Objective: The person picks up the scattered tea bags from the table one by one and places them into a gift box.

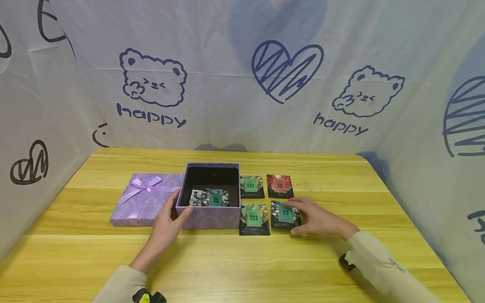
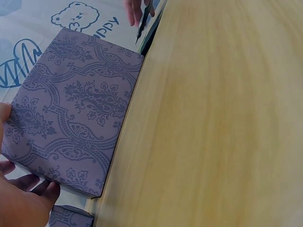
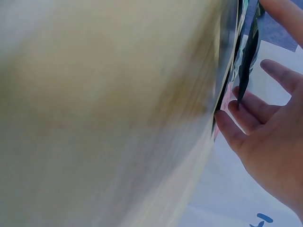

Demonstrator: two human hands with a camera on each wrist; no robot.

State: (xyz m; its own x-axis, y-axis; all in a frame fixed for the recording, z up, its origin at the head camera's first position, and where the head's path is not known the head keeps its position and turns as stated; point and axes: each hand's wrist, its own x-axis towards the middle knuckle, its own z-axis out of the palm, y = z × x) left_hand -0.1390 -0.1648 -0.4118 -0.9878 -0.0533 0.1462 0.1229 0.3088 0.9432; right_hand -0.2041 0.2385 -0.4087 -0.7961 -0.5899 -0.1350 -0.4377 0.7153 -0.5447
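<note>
A: Packet (image 1: pixel 285 214) — the near right one of the four lying on the table (image 1: pixel 265 269), just right of the box (image 1: pixel 209 219). The right hand (image 1: pixel 316 221) has its fingers bent round it, thumb at the near edge, fingertips over the far edge; the right wrist view shows a thin dark edge (image 3: pixel 246 66) against the fingers (image 3: pixel 246 113).

B: And the left hand (image 1: pixel 166 223)?

A: It clasps the box's near left corner, thumb over the rim, fingers on the outside wall (image 2: pixel 71 113).

B: How would you lift well from there?

A: I'd judge the packet flat and slippery — get a fingertip under one edge first, and tip it up rather than drag it into its neighbour (image 1: pixel 254 219). Keep the box steadied.

B: Materials?

A: The packets are glossy foil squares, dark with teal or red panels. The box is stiff card in purple damask paper, dark inside, with two packets (image 1: pixel 209 198) already lying in it. Its lid (image 1: pixel 145 198), with a satin bow, lies to the left. The table is varnished wood.
</note>
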